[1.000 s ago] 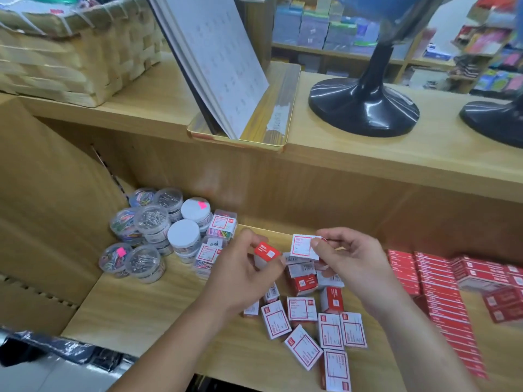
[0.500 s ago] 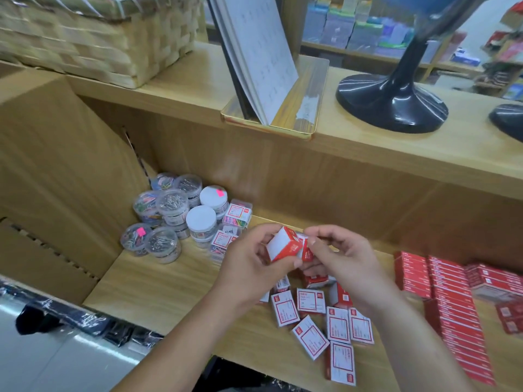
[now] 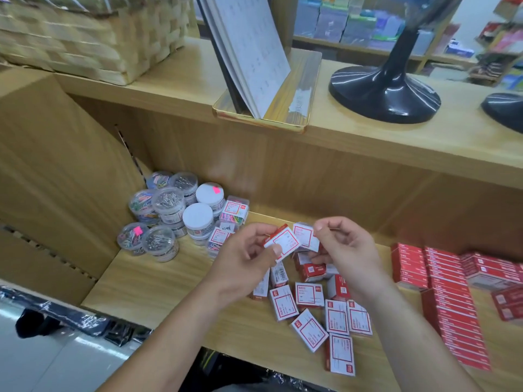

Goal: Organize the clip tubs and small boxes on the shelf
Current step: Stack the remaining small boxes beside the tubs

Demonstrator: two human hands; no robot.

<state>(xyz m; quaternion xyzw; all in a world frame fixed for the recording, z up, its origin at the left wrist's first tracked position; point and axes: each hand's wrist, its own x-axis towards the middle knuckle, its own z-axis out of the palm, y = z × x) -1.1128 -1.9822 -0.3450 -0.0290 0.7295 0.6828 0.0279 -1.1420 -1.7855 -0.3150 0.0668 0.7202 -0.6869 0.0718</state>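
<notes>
Hands have drawn together, left hand [image 3: 243,261] pinching a red-edged box [image 3: 283,241] against the white box [image 3: 305,236] the right hand [image 3: 348,250] pinches.

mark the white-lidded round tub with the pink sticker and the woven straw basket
white-lidded round tub with pink sticker [image 3: 208,196]: head view, lid top
woven straw basket [image 3: 85,45]: head view, front wall

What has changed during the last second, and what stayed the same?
The left hand turned its small box label-up and brought it against the second box in the right hand. Both hands keep their grip. The loose boxes and clip tubs stayed put.
</notes>
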